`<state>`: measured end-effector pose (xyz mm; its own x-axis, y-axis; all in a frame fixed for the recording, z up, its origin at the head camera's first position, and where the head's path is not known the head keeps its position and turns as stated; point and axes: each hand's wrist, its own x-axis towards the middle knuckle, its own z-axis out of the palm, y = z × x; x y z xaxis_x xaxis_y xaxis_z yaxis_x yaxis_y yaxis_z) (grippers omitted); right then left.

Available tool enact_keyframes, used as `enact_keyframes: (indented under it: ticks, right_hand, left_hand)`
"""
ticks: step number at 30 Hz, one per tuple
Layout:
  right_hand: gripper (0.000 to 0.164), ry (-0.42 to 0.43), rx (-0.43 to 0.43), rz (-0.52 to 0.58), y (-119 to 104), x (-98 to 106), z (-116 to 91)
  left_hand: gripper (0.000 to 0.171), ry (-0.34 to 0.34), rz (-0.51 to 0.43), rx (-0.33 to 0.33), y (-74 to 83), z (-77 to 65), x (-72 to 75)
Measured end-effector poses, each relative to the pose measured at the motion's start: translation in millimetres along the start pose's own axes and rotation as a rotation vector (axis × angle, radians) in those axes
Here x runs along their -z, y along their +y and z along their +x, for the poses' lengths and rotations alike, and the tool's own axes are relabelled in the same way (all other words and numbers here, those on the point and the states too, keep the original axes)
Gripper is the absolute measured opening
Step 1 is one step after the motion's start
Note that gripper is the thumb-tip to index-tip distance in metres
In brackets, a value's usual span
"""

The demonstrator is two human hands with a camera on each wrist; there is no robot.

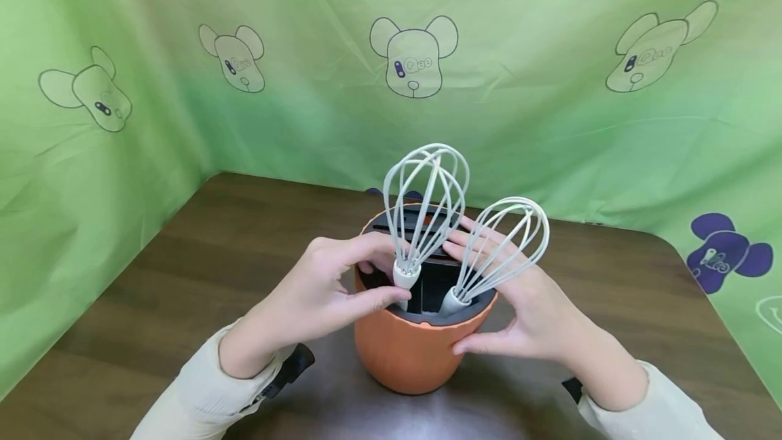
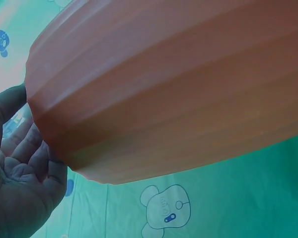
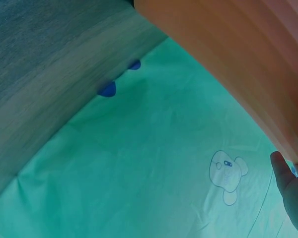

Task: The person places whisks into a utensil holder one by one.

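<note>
An orange ribbed utensil holder point(image 1: 415, 352) with a black divided insert point(image 1: 430, 284) stands on the table. Two whisks with pale grey wires and white collars stick up from it. The left whisk point(image 1: 425, 202) is upright, and my left hand point(image 1: 332, 284) pinches it just at the collar, thumb in front and fingers behind. Leaning to the right is the other whisk point(image 1: 507, 243). My right hand point(image 1: 525, 304) rests against the holder's right side, thumb on the outer wall, straight fingers along the far rim behind the leaning whisk. Both whisk handles are mostly hidden inside the insert.
A dark brown wooden table point(image 1: 244, 223) lies under the holder. Behind and at both sides hangs a green cloth point(image 1: 305, 87) printed with mouse heads. Black wrist straps show at the cuffs of both pale sleeves point(image 1: 201, 386).
</note>
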<state>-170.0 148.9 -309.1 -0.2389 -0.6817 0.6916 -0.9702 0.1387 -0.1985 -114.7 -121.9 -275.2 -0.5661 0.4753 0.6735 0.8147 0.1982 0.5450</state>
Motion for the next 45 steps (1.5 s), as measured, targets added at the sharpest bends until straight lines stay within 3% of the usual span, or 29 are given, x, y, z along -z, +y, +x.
enact_keyframes:
  ticks: [6,13,19,26,34,45]
  right_hand:
    - [0.091,0.002,0.007,0.018,0.7,0.9,0.0]
    - [0.091,0.007,0.021,0.012,1.1,1.3,-1.2]
    - [0.093,0.009,0.012,0.012,1.7,1.5,-3.3]
    - [0.092,0.011,0.018,0.030,1.8,1.8,-1.5]
    - [0.094,0.009,0.006,0.038,0.2,0.3,-3.2]
    - [0.093,0.007,0.001,0.021,-1.4,2.9,-3.8]
  left_hand:
    - [0.029,-0.029,0.034,-0.007,-0.1,1.0,0.2]
    - [0.020,-0.088,0.036,0.056,0.6,1.9,-0.5]
    - [0.017,-0.136,0.055,0.072,2.2,2.4,-1.3]
    - [0.015,-0.139,0.132,0.046,1.7,3.2,-3.0]
    - [0.021,-0.150,0.091,0.117,7.6,2.2,-3.6]
    - [0.031,-0.133,0.074,0.111,9.0,-0.4,-3.1]
